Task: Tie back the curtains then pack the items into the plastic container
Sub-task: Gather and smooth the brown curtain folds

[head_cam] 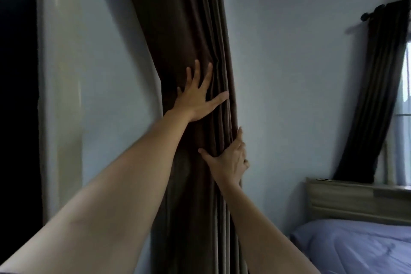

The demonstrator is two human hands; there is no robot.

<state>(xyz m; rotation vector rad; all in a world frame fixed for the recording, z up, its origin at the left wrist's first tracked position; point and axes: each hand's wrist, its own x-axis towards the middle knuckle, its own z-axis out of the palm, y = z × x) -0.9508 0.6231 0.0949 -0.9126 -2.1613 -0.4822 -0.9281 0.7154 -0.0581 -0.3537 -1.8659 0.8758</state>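
Blue wall (278, 73), bed (355, 247) rt, curtain (189, 29) ctr.

Bare wall (278, 95) flanks the gathered curtain (189, 29); bed (355, 244) blocks lower right

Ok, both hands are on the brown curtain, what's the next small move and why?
Probably close the right hand round the gathered curtain to bunch it: the left hand only presses flat, fingers spread, and no tie is round the folds yet.
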